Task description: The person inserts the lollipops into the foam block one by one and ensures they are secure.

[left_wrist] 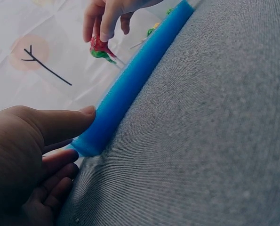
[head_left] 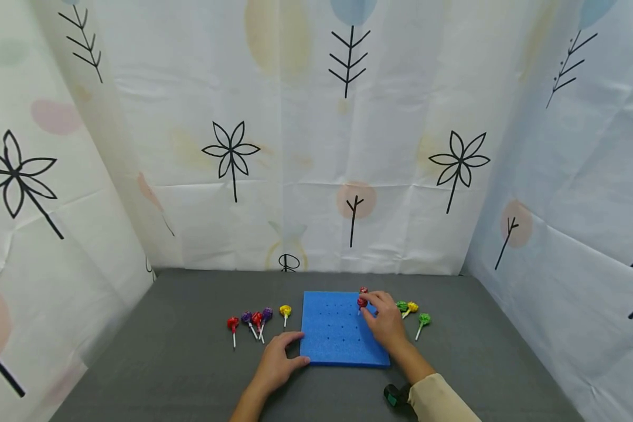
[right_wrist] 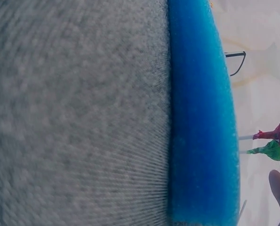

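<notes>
A blue foam board (head_left: pixel 327 351) with rows of small holes lies flat on the table. My left hand (head_left: pixel 275 364) grips its near left corner; in the left wrist view the thumb (left_wrist: pixel 78 122) lies against the front edge and the fingers sit beside the corner. Over the board's far right part, my right hand (head_left: pixel 387 322) pinches a red lollipop (head_left: pixel 362 302) by its wrapped head, stick downward. Another lollipop (head_left: pixel 364 289) shows just behind it. A green-wrapped head (right_wrist: pixel 273 150) appears close beside the red one in the right wrist view.
Left of the board lie a red lollipop (head_left: pixel 233 323), two purple ones, another red and a yellow lollipop (head_left: pixel 285 311). On the right are a yellow lollipop (head_left: pixel 412 307) and green ones (head_left: pixel 424 319). A dark strap (head_left: pixel 395 395) is by the right sleeve. Patterned cloth surrounds the grey table (head_left: pixel 190 363).
</notes>
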`<action>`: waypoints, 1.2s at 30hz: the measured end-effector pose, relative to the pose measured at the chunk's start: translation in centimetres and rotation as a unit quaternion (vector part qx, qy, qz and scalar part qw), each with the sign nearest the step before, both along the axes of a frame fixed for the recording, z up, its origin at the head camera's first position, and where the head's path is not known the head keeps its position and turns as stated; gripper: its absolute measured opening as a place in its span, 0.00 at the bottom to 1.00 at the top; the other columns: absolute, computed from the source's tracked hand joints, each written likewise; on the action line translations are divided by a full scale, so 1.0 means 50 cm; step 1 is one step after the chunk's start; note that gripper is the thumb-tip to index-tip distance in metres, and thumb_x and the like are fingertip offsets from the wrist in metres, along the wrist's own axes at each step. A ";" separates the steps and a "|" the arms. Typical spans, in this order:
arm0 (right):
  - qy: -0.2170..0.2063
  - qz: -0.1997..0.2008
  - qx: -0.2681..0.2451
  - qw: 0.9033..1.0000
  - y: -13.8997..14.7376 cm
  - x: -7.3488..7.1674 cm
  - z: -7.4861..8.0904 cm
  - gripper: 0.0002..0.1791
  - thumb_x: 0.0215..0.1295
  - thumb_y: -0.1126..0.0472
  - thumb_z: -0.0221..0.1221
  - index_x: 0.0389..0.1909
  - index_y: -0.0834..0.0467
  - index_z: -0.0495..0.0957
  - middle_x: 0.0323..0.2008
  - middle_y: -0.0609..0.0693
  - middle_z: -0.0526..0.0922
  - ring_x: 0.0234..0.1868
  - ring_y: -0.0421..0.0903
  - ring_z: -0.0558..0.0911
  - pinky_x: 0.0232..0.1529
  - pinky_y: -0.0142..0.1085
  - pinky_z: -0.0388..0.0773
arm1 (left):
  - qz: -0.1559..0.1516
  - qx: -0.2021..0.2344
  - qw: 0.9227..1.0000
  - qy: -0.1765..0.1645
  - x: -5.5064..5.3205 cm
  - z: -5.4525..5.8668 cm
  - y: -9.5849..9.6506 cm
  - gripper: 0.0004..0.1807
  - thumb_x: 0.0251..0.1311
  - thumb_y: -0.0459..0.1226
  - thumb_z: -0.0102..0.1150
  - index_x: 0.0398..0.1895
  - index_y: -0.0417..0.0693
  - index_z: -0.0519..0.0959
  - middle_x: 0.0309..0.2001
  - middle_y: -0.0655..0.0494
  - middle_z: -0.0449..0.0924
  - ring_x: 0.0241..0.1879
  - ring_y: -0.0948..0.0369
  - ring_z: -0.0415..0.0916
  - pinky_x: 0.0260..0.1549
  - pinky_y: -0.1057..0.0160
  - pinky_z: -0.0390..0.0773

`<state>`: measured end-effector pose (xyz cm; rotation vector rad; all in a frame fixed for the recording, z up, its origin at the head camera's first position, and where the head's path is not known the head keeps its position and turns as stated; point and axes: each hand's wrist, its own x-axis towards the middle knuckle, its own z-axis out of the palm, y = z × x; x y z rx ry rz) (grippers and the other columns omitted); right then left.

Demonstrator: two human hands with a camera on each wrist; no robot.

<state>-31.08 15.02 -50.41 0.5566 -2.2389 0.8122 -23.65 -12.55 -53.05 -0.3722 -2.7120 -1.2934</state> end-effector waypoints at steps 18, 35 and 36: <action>0.011 -0.003 0.002 1.000 0.023 0.004 0.004 0.22 0.48 0.69 0.73 0.47 0.58 0.83 0.42 0.52 0.81 0.44 0.51 0.78 0.39 0.47 0.79 | -0.002 -0.001 1.000 0.002 0.000 -0.002 0.002 0.29 0.49 0.44 0.73 0.55 0.45 0.79 0.55 0.45 0.78 0.57 0.43 0.71 0.55 0.39 0.67; 0.000 -0.017 0.000 1.000 0.097 0.005 -0.004 0.23 0.45 0.72 0.74 0.45 0.62 0.82 0.45 0.57 0.83 0.48 0.58 0.78 0.48 0.56 0.74 | -0.002 0.000 1.000 -0.002 -0.002 -0.003 -0.002 0.29 0.49 0.44 0.73 0.55 0.45 0.79 0.55 0.45 0.78 0.57 0.44 0.71 0.55 0.39 0.67; -0.001 -0.018 0.000 1.000 0.102 0.004 -0.005 0.23 0.45 0.72 0.74 0.45 0.63 0.82 0.46 0.58 0.83 0.48 0.58 0.77 0.47 0.56 0.74 | -0.002 0.000 1.000 -0.002 -0.002 -0.002 -0.002 0.29 0.49 0.44 0.74 0.55 0.45 0.79 0.55 0.45 0.78 0.57 0.43 0.71 0.55 0.38 0.67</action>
